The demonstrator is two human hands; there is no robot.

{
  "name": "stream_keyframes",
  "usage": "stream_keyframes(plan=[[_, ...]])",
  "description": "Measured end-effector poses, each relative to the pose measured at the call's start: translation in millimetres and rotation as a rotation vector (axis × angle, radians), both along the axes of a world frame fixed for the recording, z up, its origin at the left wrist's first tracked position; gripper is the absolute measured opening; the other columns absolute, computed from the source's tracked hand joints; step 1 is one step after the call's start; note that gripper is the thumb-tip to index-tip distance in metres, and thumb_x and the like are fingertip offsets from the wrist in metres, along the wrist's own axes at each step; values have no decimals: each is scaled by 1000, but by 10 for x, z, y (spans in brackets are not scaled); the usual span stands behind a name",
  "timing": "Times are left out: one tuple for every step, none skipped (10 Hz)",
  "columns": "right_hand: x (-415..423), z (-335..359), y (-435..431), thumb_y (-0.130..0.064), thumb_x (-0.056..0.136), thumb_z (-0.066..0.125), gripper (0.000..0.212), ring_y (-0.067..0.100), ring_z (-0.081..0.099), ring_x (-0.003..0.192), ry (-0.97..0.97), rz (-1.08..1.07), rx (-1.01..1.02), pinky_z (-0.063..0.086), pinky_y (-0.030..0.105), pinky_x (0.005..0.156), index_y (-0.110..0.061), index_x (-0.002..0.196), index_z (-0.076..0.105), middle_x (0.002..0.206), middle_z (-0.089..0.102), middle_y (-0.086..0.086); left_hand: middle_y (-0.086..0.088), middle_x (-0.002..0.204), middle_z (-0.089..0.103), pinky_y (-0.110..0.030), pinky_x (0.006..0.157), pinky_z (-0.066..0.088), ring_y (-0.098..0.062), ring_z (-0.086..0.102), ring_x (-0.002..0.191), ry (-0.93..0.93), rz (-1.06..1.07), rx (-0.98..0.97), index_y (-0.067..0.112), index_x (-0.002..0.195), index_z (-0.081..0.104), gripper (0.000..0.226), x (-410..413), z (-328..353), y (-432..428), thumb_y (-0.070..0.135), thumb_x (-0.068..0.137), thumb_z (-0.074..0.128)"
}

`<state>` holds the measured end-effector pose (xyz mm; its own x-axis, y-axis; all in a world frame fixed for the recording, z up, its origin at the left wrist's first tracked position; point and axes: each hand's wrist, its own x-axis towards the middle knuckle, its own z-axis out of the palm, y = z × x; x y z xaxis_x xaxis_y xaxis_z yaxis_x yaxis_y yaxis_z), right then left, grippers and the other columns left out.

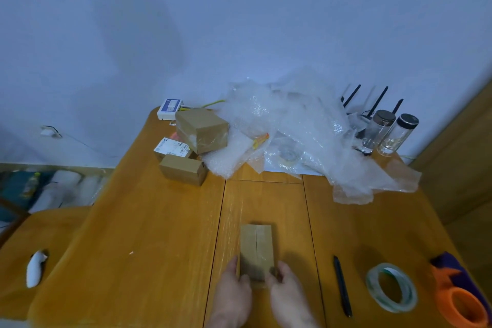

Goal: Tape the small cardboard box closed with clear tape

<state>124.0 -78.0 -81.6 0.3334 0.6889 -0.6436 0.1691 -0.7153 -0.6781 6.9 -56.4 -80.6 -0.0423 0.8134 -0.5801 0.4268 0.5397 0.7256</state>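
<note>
A small brown cardboard box (256, 247) lies on the wooden table (159, 234) near its front edge, its two top flaps meeting in a lengthwise seam. My left hand (233, 293) grips the box's near left corner. My right hand (286, 293) grips its near right corner, with fingers over the near end. A roll of clear tape (390, 286) lies flat to the right, apart from both hands. Whether tape lies on the seam I cannot tell.
A black pen (343, 286) lies between the box and the tape roll. An orange tape dispenser (462, 301) sits at the far right edge. Other cardboard boxes (201, 129), bubble wrap (292, 130) and two glass jars (388, 132) crowd the back. A white object (35, 269) rests on a side surface at left.
</note>
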Motion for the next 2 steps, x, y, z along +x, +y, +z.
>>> stream_keyframes(plan=[[8,141,13,-29,103,52,59,26,39,147,-11,-9,-6,32,43,122,-19,158,33,161,40,5,-7,160,44,-39,122,34,-25,42,147,-8,9,-12,14,160,30,59,1,143,26,6,103,44],[25,286,13,-32,102,51,58,26,38,147,-32,11,19,32,46,122,-21,157,34,161,38,3,-6,156,49,-43,116,43,-27,50,141,-23,17,20,17,161,29,59,18,318,57,12,104,45]])
